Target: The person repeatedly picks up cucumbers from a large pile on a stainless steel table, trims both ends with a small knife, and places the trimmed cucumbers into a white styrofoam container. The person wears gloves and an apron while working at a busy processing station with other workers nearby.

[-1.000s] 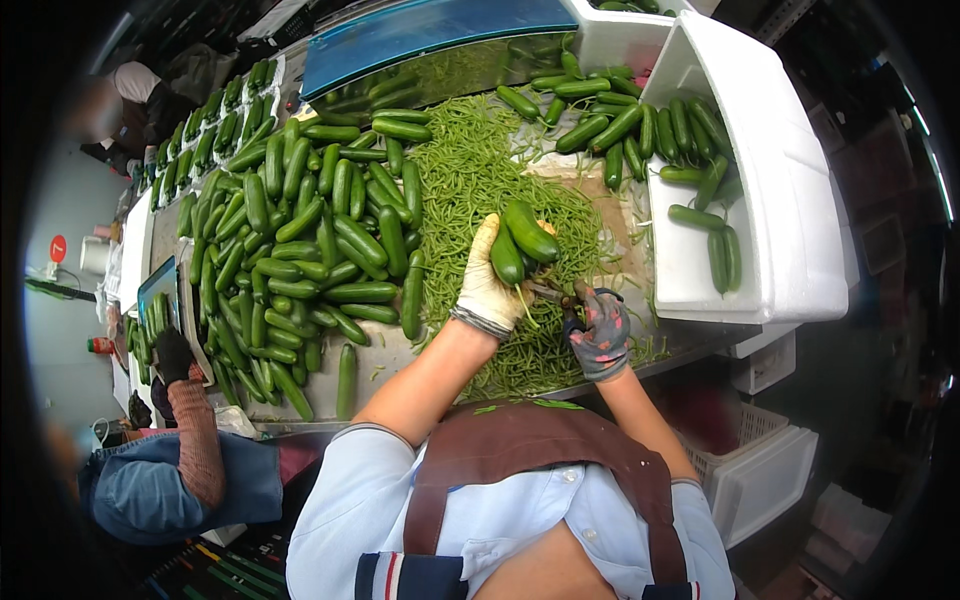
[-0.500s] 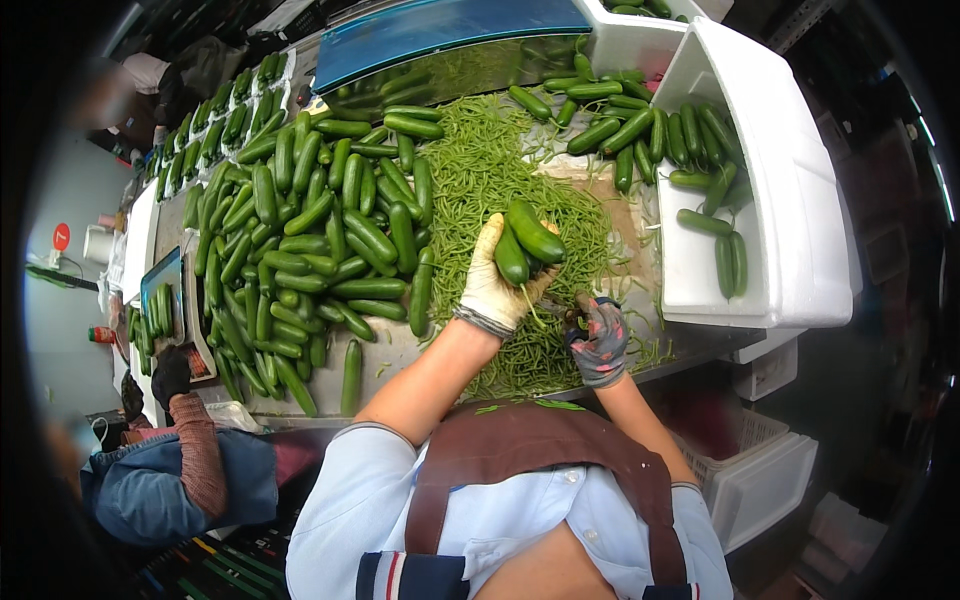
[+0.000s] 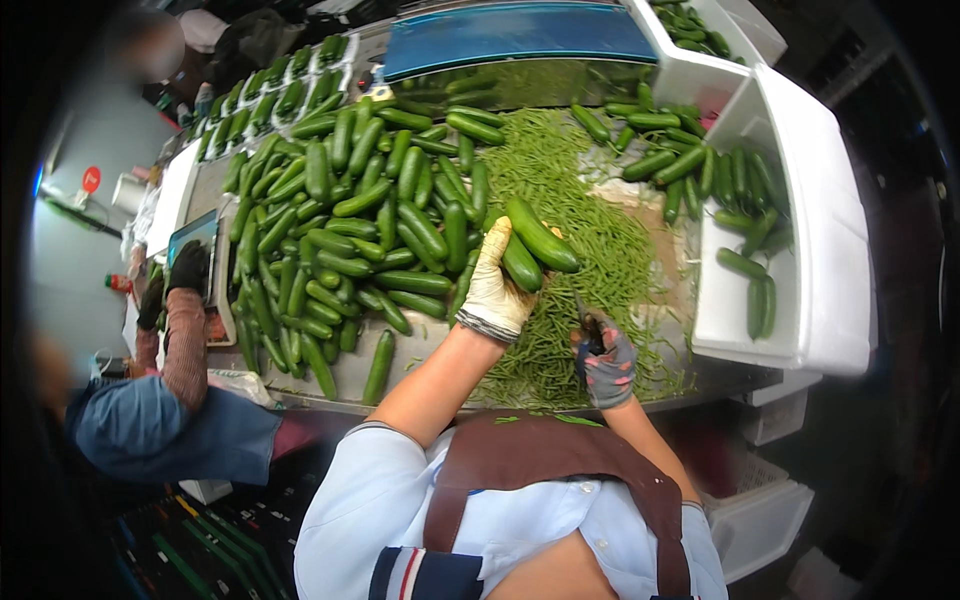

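Note:
My left hand, in a cream glove with a grey cuff, is closed around two cucumbers held side by side above the table. Just right of it and lower, my right hand, in a grey glove with pink patches, has its fingers curled round a small dark thin-tipped tool; its kind is not clear. Under both hands spreads a thick layer of short thin green stems. A large heap of cucumbers lies to the left.
At right, a white foam box lies on its side with cucumbers spilling out. A blue-topped metal bin stands at the far side. Packed trays line the far left. A co-worker's dark-gloved hand is by a scale.
The view has shifted, so the table sits further right and lower. My left hand still holds both cucumbers, now tilted more. The gap between my right hand and the cucumbers is wider.

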